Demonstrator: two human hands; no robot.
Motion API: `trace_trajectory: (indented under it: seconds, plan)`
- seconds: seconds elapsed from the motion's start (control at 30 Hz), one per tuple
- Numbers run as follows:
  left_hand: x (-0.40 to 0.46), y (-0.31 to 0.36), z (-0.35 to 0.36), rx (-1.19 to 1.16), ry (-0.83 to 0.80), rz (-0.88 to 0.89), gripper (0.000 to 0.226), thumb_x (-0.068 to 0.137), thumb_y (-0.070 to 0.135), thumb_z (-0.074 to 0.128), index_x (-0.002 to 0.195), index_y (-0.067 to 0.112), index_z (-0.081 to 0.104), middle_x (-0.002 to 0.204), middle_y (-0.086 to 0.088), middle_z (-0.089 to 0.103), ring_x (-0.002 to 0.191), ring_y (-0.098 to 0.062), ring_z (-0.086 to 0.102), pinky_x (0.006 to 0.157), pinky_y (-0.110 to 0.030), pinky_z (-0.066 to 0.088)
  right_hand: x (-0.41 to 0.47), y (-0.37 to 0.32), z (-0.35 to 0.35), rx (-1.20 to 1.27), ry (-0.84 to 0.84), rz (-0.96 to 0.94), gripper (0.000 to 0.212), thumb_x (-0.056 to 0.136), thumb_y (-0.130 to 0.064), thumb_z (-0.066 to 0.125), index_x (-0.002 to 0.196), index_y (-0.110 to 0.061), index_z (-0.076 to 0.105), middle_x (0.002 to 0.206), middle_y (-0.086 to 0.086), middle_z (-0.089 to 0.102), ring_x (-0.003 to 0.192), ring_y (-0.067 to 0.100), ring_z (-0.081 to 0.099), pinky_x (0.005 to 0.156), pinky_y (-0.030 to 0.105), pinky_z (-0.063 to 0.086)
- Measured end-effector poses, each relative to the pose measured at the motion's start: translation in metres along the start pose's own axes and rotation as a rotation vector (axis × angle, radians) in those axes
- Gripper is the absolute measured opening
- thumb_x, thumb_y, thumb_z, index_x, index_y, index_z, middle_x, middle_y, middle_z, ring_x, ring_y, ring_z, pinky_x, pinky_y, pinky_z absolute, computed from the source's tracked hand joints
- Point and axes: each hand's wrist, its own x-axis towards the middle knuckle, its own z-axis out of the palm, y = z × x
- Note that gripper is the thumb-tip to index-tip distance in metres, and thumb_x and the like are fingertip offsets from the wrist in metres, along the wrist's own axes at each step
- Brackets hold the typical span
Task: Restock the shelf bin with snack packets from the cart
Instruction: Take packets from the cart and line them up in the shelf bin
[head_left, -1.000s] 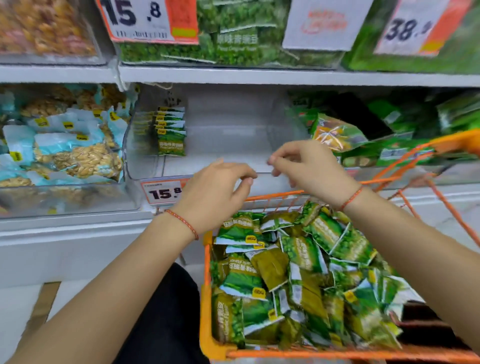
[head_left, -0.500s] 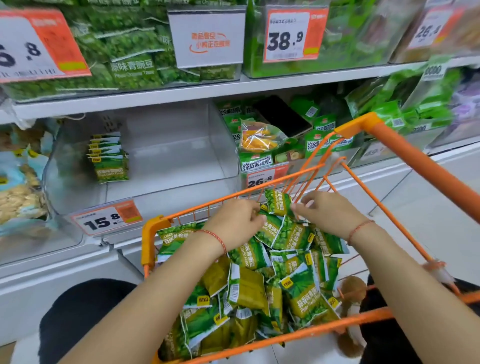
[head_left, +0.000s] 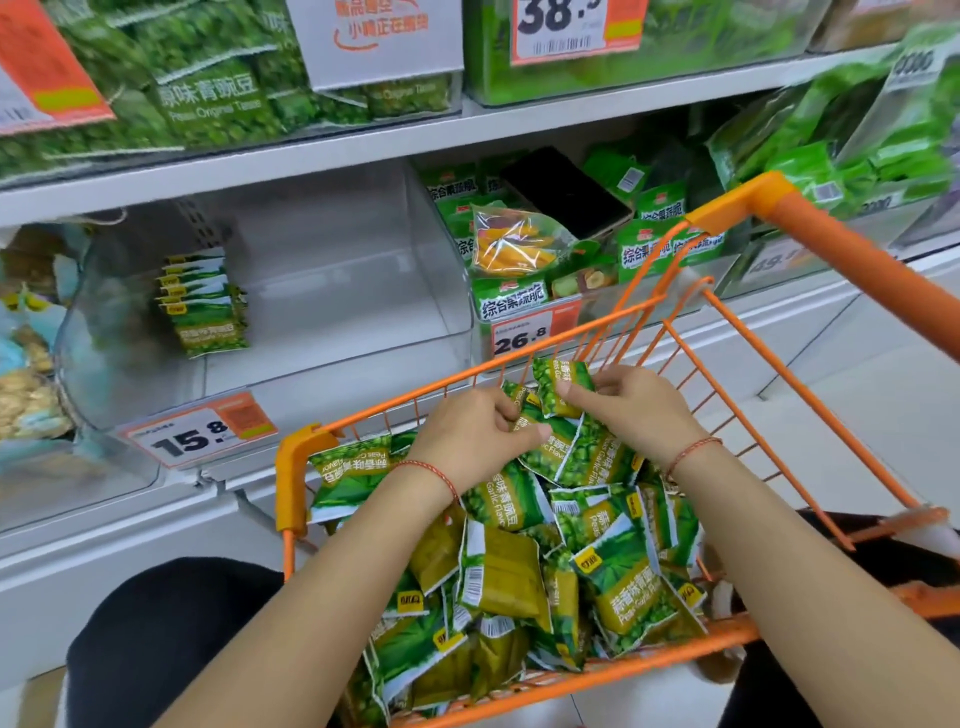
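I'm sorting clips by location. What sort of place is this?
Most likely a supermarket snack aisle. Clear shelf bins carry price tags, packaged snacks fill the shelves, and an orange cart holds green snack packets.

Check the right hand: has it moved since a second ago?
Yes. The right hand came down from in front of the clear bin into the cart, now pinching a green packet.

2 hands (head_left: 478, 436), 1 cart (head_left: 810, 228), 3 price tags (head_left: 200, 434).
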Motion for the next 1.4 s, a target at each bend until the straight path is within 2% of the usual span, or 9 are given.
trace_trajectory:
  seconds: [0.3,0.33,0.4,0.6,0.7,0.93,1.1,1.27,1.4]
  plan:
    - [0.005,0.004,-0.004,-0.382,-0.121,-0.018,0.024,0.078,0.026,0.076,0.087,0.02,0.055,0.082,-0.004,0.059,0.079,-0.002,0.039,0.073,-0.027,0.046,0.004,0.007,-0.013,0.785,0.001,0.086,0.053,0.079,-0.025,0.075,0.124,-0.009,0.053,0.119,0.006,0.06,0.103,0.021,0.062,0.076,0.028,0.052]
    - [0.004,0.005,-0.008,-0.437,-0.105,-0.038,0.026,0.079,0.023,0.075,0.096,0.018,0.056,0.093,-0.012,0.063,0.112,-0.031,0.049,0.078,-0.029,0.047,0.001,0.004,-0.015,0.839,0.01,0.067,0.04,0.081,-0.022,0.073,0.116,-0.011,0.059,0.112,0.004,0.063,0.103,0.021,0.062,0.077,0.029,0.053]
    - [0.005,0.003,-0.019,-0.545,-0.051,-0.066,0.034,0.079,0.02,0.075,0.106,0.02,0.054,0.113,-0.015,0.063,0.088,-0.02,0.061,0.079,-0.028,0.047,-0.002,0.003,-0.019,0.963,0.013,0.069,0.011,0.084,-0.014,0.069,0.091,-0.019,0.062,0.094,-0.003,0.063,0.093,0.017,0.061,0.08,0.032,0.053]
    - [0.015,0.001,-0.042,-0.812,0.0,-0.024,0.093,0.055,0.039,0.084,0.133,0.002,0.048,0.131,-0.016,0.057,0.098,-0.016,0.063,0.065,-0.018,0.05,-0.006,0.0,-0.021,1.021,0.062,0.019,0.02,0.081,-0.013,0.073,0.095,-0.018,0.059,0.088,-0.003,0.062,0.078,0.01,0.059,0.056,0.019,0.048]
    - [0.019,0.014,-0.037,-0.867,0.003,-0.015,0.101,0.052,0.041,0.088,0.135,0.002,0.047,0.131,-0.016,0.057,0.108,-0.02,0.062,0.078,-0.024,0.053,-0.005,-0.001,-0.016,1.032,0.021,0.031,0.04,0.079,-0.028,0.076,0.098,0.0,0.056,0.097,0.012,0.057,0.092,0.014,0.057,0.07,0.027,0.046]
    - [0.023,0.039,-0.012,-0.741,0.169,-0.008,0.055,0.08,0.036,0.073,0.126,0.009,0.059,0.12,0.0,0.064,0.107,-0.013,0.061,0.097,-0.031,0.048,-0.011,-0.007,-0.02,1.25,-0.127,-0.028,0.022,0.097,-0.03,0.049,0.098,-0.015,0.065,0.09,0.001,0.072,0.085,0.016,0.066,0.071,0.031,0.057]
    - [0.021,0.048,-0.007,-0.625,0.156,0.055,0.025,0.087,0.035,0.065,0.07,0.018,0.059,0.061,0.007,0.05,0.068,-0.014,0.05,0.074,-0.04,0.048,-0.018,-0.007,-0.02,1.126,-0.161,-0.153,0.007,0.087,-0.024,0.062,0.089,-0.017,0.063,0.083,-0.012,0.071,0.088,0.004,0.066,0.075,0.025,0.053]
    - [0.01,0.044,-0.023,-0.507,0.097,0.097,0.02,0.096,0.037,0.051,0.1,0.027,0.067,0.104,0.004,0.068,0.101,-0.012,0.062,0.095,-0.036,0.048,-0.008,-0.002,-0.023,1.261,-0.011,-0.065,0.025,0.084,-0.012,0.067,0.106,-0.004,0.059,0.092,-0.001,0.066,0.087,0.012,0.062,0.065,0.02,0.05]
    - [0.003,0.043,-0.027,0.017,0.007,0.167,0.019,0.095,0.028,0.055,0.099,0.02,0.071,0.1,0.002,0.07,0.081,-0.008,0.063,0.079,-0.025,0.05,-0.002,0.003,-0.029,1.329,0.266,0.11,0.025,0.078,-0.015,0.067,0.099,-0.008,0.055,0.092,0.001,0.056,0.077,0.012,0.054,0.058,0.022,0.044]
